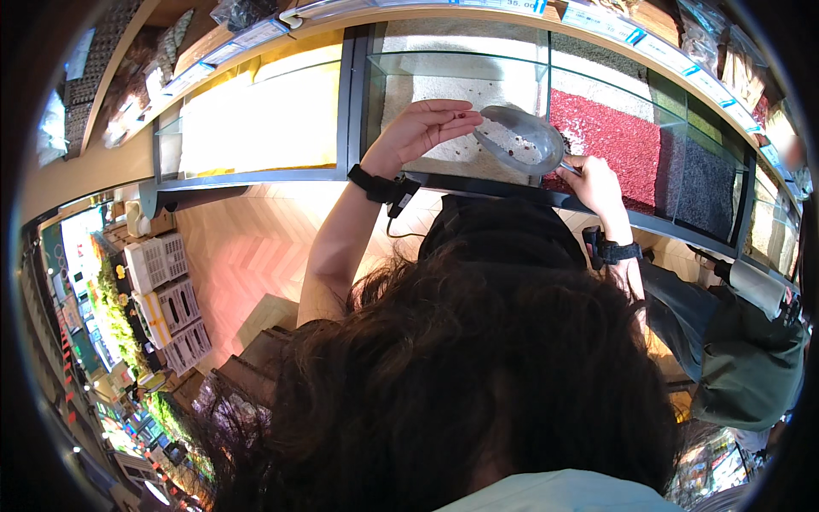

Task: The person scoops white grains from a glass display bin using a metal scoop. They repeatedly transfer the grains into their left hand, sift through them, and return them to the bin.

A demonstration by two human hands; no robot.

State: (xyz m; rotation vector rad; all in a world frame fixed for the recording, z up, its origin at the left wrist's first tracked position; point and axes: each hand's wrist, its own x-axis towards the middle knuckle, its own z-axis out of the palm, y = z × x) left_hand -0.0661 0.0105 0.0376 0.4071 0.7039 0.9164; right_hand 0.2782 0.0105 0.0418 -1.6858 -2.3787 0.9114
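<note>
My left hand (432,128) is palm up, fingers stretched out, with a few small dark red pieces (462,116) lying on them. Its fingertips are beside the lip of a clear scoop (540,131), whose handle my right hand (594,182) grips. White grains (505,142) and a few dark red bits lie in the scoop. Beneath it is a glass-sided compartment of pale grains (441,86) with scattered dark bits. To the right, a compartment holds red grains (614,137) beside white ones. Whether the scoop touches the grains cannot be told.
A glass divider (548,70) stands near the scoop. Yellow-edged, glaring white contents (262,115) fill the left compartment; dark grains (707,182) lie at the right. A shelf edge with price tags (601,22) runs above. Another person's dark clothing (736,358) shows at right.
</note>
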